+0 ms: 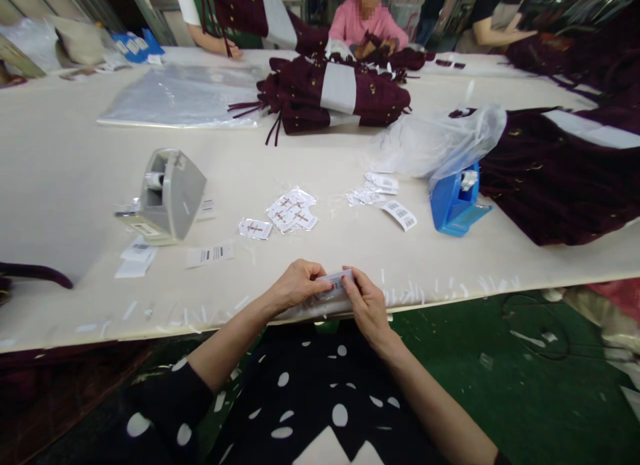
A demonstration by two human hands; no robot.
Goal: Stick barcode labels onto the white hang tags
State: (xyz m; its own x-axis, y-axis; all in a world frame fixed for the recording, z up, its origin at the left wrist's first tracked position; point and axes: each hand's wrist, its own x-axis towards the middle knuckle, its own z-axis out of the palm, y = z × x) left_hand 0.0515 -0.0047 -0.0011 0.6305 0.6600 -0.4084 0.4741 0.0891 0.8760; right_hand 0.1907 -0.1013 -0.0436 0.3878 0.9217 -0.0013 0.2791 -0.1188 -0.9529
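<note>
Near the table's front edge, my left hand (299, 285) and my right hand (367, 301) pinch a small white tag (336, 283) with dark print between them. Both thumbs lie on its upper face. Just beyond my hands is a loose pile of printed tags (293, 210), with a single tag (255, 228) beside it on the left. Farther right, several barcode labels (373, 190) lie together, and one label sheet (399, 215) sits apart from them.
A grey tape dispenser (173, 191) stands left, a blue tape dispenser (455, 201) right. Bundled maroon garments (300, 91) lie across the table (65, 158), with more maroon garments (560, 178) at right. Clear plastic bags (180, 98) lie behind. Across the table a person in pink (367, 21) handles maroon cloth.
</note>
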